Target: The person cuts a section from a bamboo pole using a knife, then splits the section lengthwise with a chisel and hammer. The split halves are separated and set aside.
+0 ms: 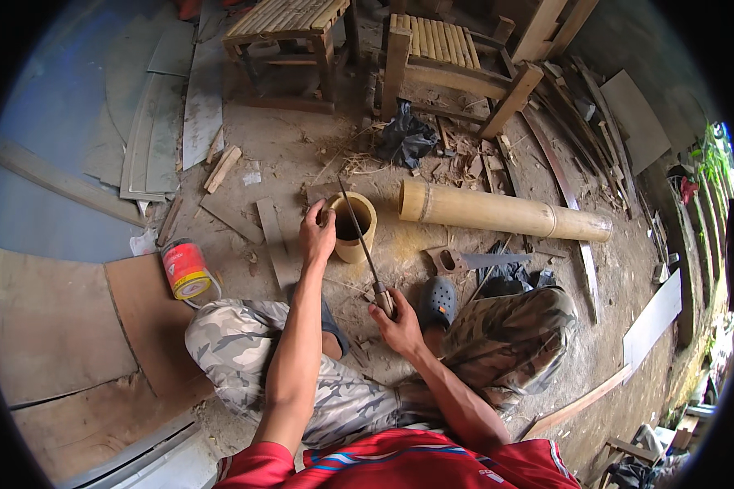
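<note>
A short, hollow bamboo section [358, 246] stands upright on the ground in front of me, its round opening facing up. My left hand [317, 234] is closed at its left side, with the fingertips at the rim. My right hand [400, 324] grips the wooden handle of a long, thin-bladed knife [368, 259]. The dark blade slants up and left across the bamboo's opening, its tip beyond the far rim. From this angle I cannot tell whether the blade touches the bamboo.
A long bamboo pole [485, 213] lies to the right, with a handsaw [473, 261] below it. A red and yellow can [187, 269] sits at left. Bamboo-topped furniture [285, 20], a black plastic bag [406, 137] and wood scraps [223, 169] lie beyond. My sandalled foot [438, 303] is close by.
</note>
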A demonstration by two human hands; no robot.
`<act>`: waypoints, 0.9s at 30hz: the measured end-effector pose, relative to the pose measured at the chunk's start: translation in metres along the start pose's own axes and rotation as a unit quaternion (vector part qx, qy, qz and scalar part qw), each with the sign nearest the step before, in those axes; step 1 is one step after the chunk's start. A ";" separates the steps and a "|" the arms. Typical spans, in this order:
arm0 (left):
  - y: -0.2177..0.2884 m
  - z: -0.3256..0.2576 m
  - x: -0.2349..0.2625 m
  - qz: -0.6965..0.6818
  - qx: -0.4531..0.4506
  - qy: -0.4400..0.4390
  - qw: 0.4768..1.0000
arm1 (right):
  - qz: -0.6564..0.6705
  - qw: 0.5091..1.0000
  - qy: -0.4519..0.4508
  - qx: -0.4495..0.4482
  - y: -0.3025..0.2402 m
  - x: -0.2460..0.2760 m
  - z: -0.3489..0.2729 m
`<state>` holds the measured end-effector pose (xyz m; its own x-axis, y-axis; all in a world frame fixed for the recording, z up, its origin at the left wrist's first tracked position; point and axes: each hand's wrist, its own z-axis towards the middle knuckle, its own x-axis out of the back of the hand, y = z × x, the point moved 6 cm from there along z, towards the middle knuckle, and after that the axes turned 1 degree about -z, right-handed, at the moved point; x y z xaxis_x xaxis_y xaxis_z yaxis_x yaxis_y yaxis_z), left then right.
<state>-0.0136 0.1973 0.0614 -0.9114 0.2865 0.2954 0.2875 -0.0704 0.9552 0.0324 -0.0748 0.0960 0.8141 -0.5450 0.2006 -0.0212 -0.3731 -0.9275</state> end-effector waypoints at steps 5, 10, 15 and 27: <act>-0.001 0.001 0.003 0.001 -0.011 0.015 1.000 | -0.006 1.000 0.010 0.010 -0.004 -0.003 0.000; 0.008 -0.004 0.004 0.019 -0.019 0.025 0.999 | -0.037 0.999 0.024 0.025 -0.010 -0.001 0.001; 0.006 -0.002 0.007 0.029 -0.021 0.027 0.999 | -0.049 0.999 0.012 0.019 -0.013 -0.003 0.002; 0.004 -0.002 0.006 0.028 -0.022 0.027 0.999 | -0.075 0.997 0.010 0.017 -0.014 -0.001 0.003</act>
<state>-0.0182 0.1969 0.0673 -0.9092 0.2282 0.3482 0.3270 -0.1263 0.9365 0.0334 -0.0664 0.1079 0.7947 -0.5005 0.3436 0.1198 -0.4256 -0.8969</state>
